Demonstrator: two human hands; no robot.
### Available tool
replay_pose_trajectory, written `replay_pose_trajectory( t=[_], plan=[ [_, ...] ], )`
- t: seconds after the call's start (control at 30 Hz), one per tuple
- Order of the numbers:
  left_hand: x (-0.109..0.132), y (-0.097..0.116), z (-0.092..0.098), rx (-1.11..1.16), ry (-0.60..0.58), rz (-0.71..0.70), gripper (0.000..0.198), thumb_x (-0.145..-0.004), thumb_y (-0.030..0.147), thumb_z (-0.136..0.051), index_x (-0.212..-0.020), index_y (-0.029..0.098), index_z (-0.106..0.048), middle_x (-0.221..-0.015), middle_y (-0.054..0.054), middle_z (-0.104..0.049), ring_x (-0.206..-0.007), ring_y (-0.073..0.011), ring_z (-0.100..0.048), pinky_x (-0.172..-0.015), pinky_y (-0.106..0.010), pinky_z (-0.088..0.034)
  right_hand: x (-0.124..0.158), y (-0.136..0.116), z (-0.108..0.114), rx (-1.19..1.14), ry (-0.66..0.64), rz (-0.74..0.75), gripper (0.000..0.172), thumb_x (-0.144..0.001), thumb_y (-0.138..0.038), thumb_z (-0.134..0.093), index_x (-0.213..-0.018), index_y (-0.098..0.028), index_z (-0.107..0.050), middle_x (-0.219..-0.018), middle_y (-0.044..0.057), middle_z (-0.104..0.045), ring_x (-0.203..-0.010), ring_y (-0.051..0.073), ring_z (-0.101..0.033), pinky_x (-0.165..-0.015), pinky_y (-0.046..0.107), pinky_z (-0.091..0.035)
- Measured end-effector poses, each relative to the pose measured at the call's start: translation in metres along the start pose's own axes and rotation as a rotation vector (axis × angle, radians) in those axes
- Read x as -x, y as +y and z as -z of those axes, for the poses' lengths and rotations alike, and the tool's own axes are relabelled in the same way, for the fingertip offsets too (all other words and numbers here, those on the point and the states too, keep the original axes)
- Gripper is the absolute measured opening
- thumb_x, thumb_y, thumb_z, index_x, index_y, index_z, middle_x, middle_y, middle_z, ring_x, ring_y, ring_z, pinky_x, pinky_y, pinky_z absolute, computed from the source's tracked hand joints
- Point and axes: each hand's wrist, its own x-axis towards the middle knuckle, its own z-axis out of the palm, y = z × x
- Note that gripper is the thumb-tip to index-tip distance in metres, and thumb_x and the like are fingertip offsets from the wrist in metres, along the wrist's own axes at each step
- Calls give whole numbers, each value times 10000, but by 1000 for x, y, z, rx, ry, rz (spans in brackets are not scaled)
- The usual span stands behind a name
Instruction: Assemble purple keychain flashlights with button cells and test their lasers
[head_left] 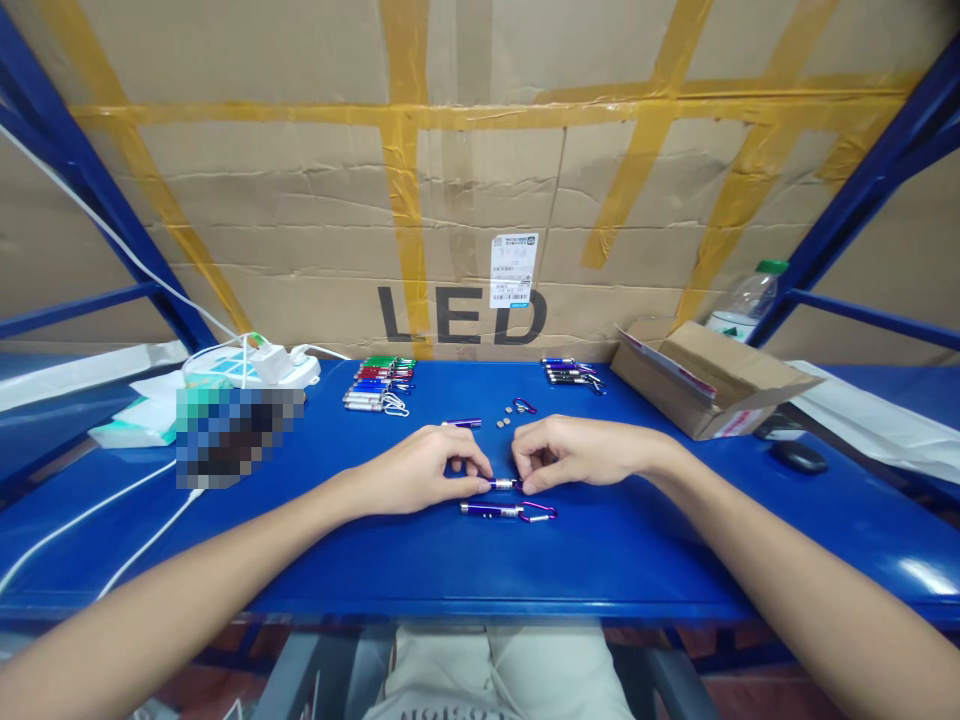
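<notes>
Between my two hands lies a purple mini flashlight [501, 484] with a pale label. My left hand [439, 468] pinches its left end with thumb and fingers. At its right end, the fingertips of my right hand [559, 455] are closed on it, partly hiding that end. Just in front, a second purple flashlight with a carabiner [491, 510] rests on the blue table [360, 560]. Behind my hands are a purple tube [462, 423], several button cells [504, 421] and a loose purple carabiner [525, 406].
Flashlights in green, red, blue and silver [375, 385] form a row at back left, with blue and black ones [570, 374] at back right. An open cardboard box [705, 375], a black mouse [799, 457] and a bottle [742, 305] stand right. A power strip [300, 372] with cables sits left.
</notes>
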Motion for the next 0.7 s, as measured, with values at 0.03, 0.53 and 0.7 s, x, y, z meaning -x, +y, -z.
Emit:
replay_pose_trajectory(
  t=[0.03,0.53,0.7],
  plan=[
    [0,0,0,-1,-5,4,191,-1004,380,-736,-1082,232,-828,-993,-35,-794,-897,-201,-721,-912,-341,-501,0,0,0,-12,-2,-22,307,-991,-443,-742,-866,-163,-717,-841,-5,-653,-720,134,-565,-651,245,-433],
    [2,5,1,63,-49,-6,217,-1010,400,-729,-1070,214,-823,-993,-54,-756,-894,-194,-690,-841,-309,-504,-3,-11,-2,-4,102,-77,189,-1035,-307,-618,-900,-180,-654,-817,4,-711,-710,142,-598,-640,247,-437],
    [3,9,1,43,-68,-22,308,-933,471,-826,-1129,236,-805,-1020,-39,-737,-950,-207,-694,-892,-323,-496,-7,4,-4,351,446,-172,194,-1087,-273,-550,-978,-190,-687,-912,61,-761,-789,198,-667,-727,298,-451]
  ],
)
